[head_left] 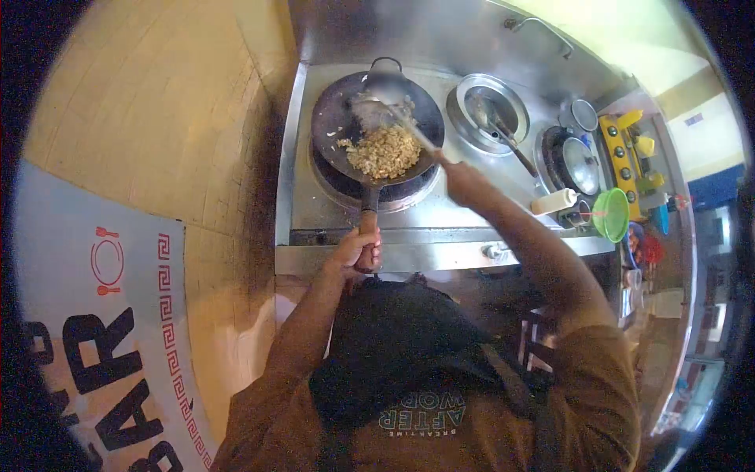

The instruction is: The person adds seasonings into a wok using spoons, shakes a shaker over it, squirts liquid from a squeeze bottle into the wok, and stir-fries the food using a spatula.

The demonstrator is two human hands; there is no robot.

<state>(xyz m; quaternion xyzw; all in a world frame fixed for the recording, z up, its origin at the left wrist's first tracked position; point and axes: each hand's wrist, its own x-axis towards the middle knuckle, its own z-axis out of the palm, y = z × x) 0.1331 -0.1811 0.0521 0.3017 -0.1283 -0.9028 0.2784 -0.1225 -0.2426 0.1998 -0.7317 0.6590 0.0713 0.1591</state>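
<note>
A dark wok (pixel 330 130) sits over the left burner of a steel stove. My left hand (pixel 360 250) is closed around its wooden handle (pixel 368 223), at the stove's front edge. Brown fried rice (pixel 385 151) is heaped in the near half of the wok, with a few grains scattered up its sides. My right hand (pixel 465 182) grips the handle of a long spatula (pixel 415 132), whose head reaches into the far part of the wok. Steam or motion blurs that head, so its exact shape is unclear.
Right of the wok, a ladle (pixel 511 141) rests in a round metal pot (pixel 464 110). Farther right are a lidded pan (pixel 580 167), a cream squeeze bottle (pixel 554 202) and a green basket (pixel 611 214). A steel backsplash (pixel 440 35) rises behind; a lettered banner (pixel 118 315) hangs left.
</note>
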